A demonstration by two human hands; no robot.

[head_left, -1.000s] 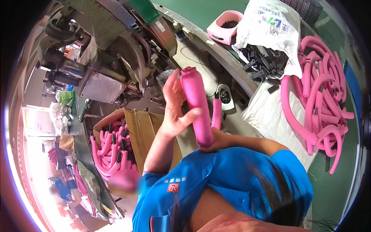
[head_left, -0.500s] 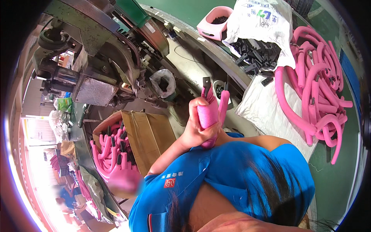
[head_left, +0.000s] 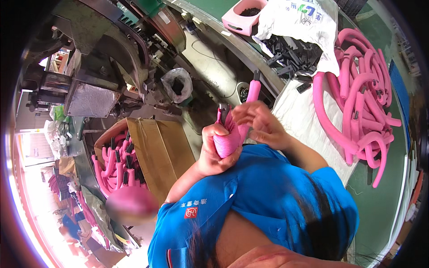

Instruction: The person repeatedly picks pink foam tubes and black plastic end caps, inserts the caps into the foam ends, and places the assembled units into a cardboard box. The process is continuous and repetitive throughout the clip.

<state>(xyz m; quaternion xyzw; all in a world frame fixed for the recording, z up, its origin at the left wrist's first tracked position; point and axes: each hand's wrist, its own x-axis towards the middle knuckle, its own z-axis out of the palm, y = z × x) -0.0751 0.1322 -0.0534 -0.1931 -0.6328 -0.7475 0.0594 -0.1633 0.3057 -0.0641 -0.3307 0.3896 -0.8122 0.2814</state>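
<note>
The long bench (head_left: 214,76) is taken as the landmark; it runs from the upper middle toward the right, with a grey machine (head_left: 103,67) mounted at its left end. On its right part a white cloth (head_left: 299,111) is spread, and on that cloth a heap of curved pink foam tubes (head_left: 362,98) is piled. Beyond the heap, at the bench's far edge, a white printed bag (head_left: 295,20) is laid over black parts (head_left: 290,53), with a pink tray (head_left: 243,18) just beside it. Below the bench's left part an open cardboard box (head_left: 156,152) is seen, more pink tubes (head_left: 114,165) standing in it.

In front of the bench, before a blue shirt (head_left: 250,210), a pink foam tube (head_left: 232,136) is held upright. The left hand (head_left: 214,149) is wrapped tightly around its lower end in a closed grip. The right hand (head_left: 259,125) is set against the tube's upper part, fingers curled on it. A black metal piece (head_left: 223,109) is seen at the tube's top, touching it.
</note>
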